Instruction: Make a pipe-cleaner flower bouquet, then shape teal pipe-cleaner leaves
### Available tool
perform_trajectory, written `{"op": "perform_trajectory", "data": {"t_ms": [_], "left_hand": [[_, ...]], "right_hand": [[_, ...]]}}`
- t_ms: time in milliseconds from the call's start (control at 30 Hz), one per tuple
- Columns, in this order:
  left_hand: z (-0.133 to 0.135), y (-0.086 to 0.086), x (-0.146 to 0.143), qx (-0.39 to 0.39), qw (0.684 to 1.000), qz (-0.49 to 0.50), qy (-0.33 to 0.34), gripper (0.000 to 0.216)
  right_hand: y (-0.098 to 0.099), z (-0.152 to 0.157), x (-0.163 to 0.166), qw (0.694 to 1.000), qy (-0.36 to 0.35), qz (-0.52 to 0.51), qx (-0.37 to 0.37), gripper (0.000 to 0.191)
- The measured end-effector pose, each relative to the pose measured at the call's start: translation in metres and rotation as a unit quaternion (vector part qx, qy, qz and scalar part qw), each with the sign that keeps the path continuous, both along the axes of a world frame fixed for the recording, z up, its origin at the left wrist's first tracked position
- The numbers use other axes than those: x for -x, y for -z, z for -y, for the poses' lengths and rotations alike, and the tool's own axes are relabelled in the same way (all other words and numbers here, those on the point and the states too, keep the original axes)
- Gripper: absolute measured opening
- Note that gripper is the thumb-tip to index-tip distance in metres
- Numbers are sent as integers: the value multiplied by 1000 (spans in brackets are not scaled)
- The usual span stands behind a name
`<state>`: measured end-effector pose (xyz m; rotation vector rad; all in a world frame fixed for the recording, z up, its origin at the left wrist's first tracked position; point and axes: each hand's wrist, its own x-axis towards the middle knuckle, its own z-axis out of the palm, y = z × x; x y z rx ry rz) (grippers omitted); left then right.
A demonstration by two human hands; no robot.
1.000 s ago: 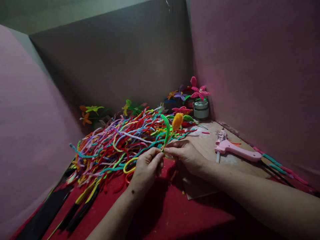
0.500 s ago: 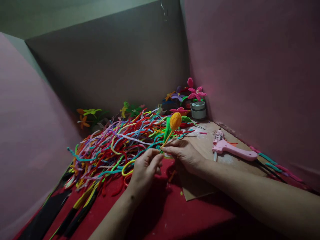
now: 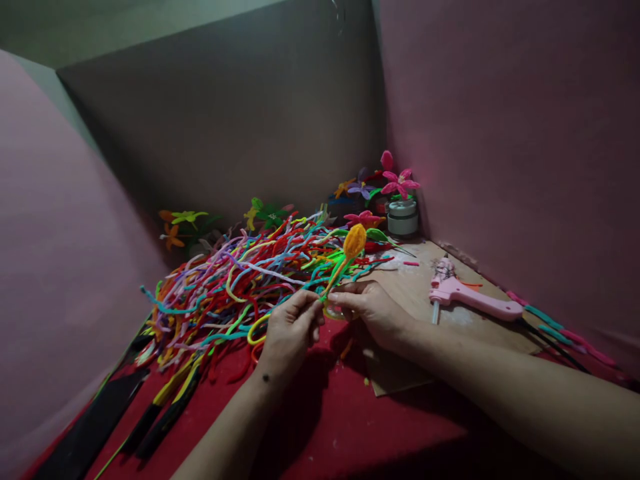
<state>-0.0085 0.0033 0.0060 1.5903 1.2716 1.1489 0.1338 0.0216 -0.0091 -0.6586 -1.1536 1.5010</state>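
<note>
An orange pipe-cleaner flower (image 3: pixel 355 241) with a rounded bud stands upright between my hands, its thin stem running down to my fingertips. My left hand (image 3: pixel 295 327) is closed, thumb and forefinger pinching the lower stem where a bit of green shows. Close beside it, my right hand (image 3: pixel 375 312) pinches the stem from the right with fingers pressed together. A clear round thing with a yellowish rim (image 3: pixel 334 312) lies beneath the fingertips, partly hidden. Just behind my hands is a big heap of colourful pipe cleaners (image 3: pixel 240 280).
To the right, a pink glue gun (image 3: pixel 473 299) lies on a brown board (image 3: pixel 417 293). Yellow-and-black-handled pliers (image 3: pixel 167 407) rest at the left on the red cloth (image 3: pixel 340 427). At the back stand a grey-white container (image 3: pixel 403 219) and several finished flowers (image 3: pixel 400 183).
The green leaf beside the bud no longer stands up there; green now shows low at the fingertips. Both hands remain at the stem. The whole view has shifted slightly.
</note>
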Motion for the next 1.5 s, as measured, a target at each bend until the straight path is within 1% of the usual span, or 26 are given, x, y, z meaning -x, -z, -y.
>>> {"op": "perform_trajectory", "data": {"t_ms": [100, 167, 233, 300, 367, 433, 467, 500, 567, 633, 667, 733, 833, 900, 933, 1000, 1067, 1133, 1200, 1267, 1400, 1500], "left_hand": [[-3, -1, 0, 77, 990, 107, 46, 17], [-5, 0, 2, 118, 974, 173, 91, 18], [-7, 1, 4, 158, 954, 218, 134, 16], [-8, 0, 8, 196, 936, 243, 165, 13], [-8, -1, 11, 229, 923, 251, 180, 11], [-7, -4, 12, 249, 919, 241, 187, 13], [-7, -5, 12, 251, 922, 229, 186, 15], [-6, -6, 12, 241, 931, 210, 180, 16], [-4, -6, 9, 182, 963, 138, 146, 19], [-2, -3, 4, 87, 991, 34, 93, 21], [-1, -1, 2, 37, 997, -18, 67, 21], [0, 3, -1, -48, 993, -105, 17, 17], [2, 9, 0, -155, 968, -194, -42, 11], [2, 12, 2, -200, 952, -226, -50, 7], [2, 12, 3, -207, 950, -228, -47, 6], [1, 11, 4, -181, 963, -197, -35, 11], [1, 9, 3, -108, 987, -118, -11, 14], [-1, 6, 2, -21, 999, -23, 27, 16], [-3, 4, 2, 44, 996, 53, 64, 18], [-5, 3, 3, 82, 988, 101, 88, 19], [-8, 4, 6, 113, 977, 145, 104, 18], [-8, 3, 6, 132, 970, 167, 113, 19]], "right_hand": [[0, -1, 0, 1000, -25, -12, -11, 11], [0, -2, 0, 999, -39, -23, -16, 12], [-1, -2, -1, 998, -58, -29, 1, 15], [-2, -2, -2, 996, -82, -36, 26, 17], [-3, -1, -3, 993, -101, -42, 36, 16], [-4, -1, -4, 993, -104, -45, 30, 13], [-4, -1, -5, 994, -99, -44, 28, 11], [-4, -1, -5, 995, -89, -40, 28, 10], [-5, 0, -4, 997, -61, -34, 27, 9], [-5, 0, -3, 999, -34, -36, 17, 8], [-4, 0, -3, 999, -25, -41, 9, 7], [-3, 0, -2, 999, -13, -44, -2, 4], [-3, 1, -1, 999, 3, -34, 1, 2], [-4, 2, 0, 999, 6, -30, 15, 5], [-4, 3, 1, 999, 3, -30, 26, 7], [-4, 4, 2, 999, -3, -30, 39, 11], [-4, 4, 2, 999, -13, -37, 36, 15], [-2, 4, 2, 998, -23, -42, 33, 18], [-1, 4, 1, 998, -32, -43, 40, 21], [-1, 4, 1, 998, -36, -40, 44, 22], [-4, 5, 1, 998, -37, -37, 29, 22], [-5, 4, 1, 999, -36, -27, 23, 18]]}}
